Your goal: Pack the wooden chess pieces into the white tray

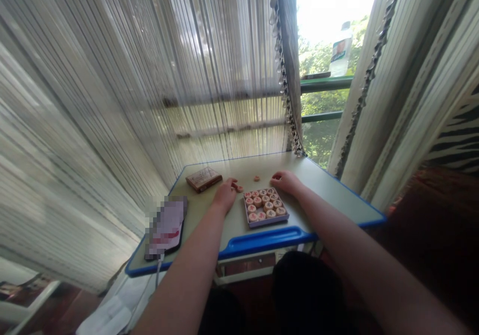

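A shallow box tray (249, 221) filled with several round wooden game discs lies near the front of a small table (329, 185). My left hand (225, 193) rests to the left of the tray, fingers curled around a disc (239, 188) at its tips. My right hand (285, 181) lies just behind the tray's far right corner, fingers bent down on the tabletop; I cannot see anything in it. One loose disc (256, 178) sits on the table between my two hands.
A wooden box lid (203, 178) lies at the back left. A phone (166, 227) with a cable sits at the front left corner. Striped curtains hang behind; a bottle (341, 51) stands on the window rail. The table has a blue rim (262, 241).
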The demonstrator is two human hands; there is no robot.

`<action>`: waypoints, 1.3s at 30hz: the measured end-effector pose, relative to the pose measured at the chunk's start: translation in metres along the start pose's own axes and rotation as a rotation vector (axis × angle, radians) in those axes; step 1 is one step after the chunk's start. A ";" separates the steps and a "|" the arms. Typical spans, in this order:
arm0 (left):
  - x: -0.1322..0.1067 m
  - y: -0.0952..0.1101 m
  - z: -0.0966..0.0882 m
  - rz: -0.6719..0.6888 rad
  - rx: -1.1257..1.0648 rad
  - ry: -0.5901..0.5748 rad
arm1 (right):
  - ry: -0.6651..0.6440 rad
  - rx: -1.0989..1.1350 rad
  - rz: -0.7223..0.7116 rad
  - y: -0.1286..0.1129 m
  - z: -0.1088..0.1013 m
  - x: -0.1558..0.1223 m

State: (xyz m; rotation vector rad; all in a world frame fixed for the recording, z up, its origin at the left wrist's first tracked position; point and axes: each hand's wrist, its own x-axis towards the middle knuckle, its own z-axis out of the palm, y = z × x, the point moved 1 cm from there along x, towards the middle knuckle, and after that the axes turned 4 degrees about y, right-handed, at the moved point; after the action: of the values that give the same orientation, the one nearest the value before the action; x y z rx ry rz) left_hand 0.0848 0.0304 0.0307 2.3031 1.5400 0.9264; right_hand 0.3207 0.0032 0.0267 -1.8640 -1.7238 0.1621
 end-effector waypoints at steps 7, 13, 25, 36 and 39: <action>0.001 -0.002 0.001 0.000 -0.003 0.004 | -0.033 -0.050 0.007 -0.008 -0.011 -0.010; 0.002 -0.001 -0.003 -0.051 0.042 0.101 | -0.083 -0.075 0.144 0.001 -0.028 -0.034; 0.008 -0.003 -0.002 -0.106 0.090 0.087 | -0.052 -0.173 0.083 0.009 -0.018 -0.055; 0.008 -0.004 0.001 0.003 0.150 0.124 | 0.148 0.069 -0.127 -0.025 -0.045 -0.087; 0.007 -0.003 0.001 -0.004 0.160 0.129 | 0.130 0.144 -0.335 -0.050 -0.036 -0.096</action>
State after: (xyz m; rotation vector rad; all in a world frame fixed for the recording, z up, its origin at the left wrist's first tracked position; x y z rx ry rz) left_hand 0.0846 0.0384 0.0312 2.3889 1.7287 1.0023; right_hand 0.2791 -0.1000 0.0519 -1.4284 -1.8511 0.0300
